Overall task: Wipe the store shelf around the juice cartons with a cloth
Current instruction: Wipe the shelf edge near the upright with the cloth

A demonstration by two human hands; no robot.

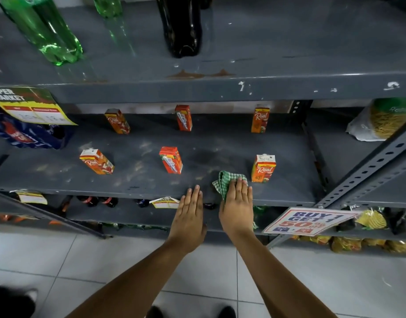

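Note:
Several small orange and red juice cartons stand in two rows on the dusty grey shelf (137, 180). The nearest is the front right carton (263, 168); another stands at the front middle (171, 159). A green checked cloth (224, 180) lies at the shelf's front edge, just left of the front right carton. My right hand (236, 204) presses flat on the cloth, fingers extended. My left hand (190, 211) lies flat and open beside it on the shelf's front lip, holding nothing.
Green and dark bottles (181, 26) stand on the shelf above. A slanted metal upright (367, 171) and a "buy 1 get 1" sign (309, 220) sit to the right. A noodle pack (385, 120) lies far right, a blue pack (25, 134) far left.

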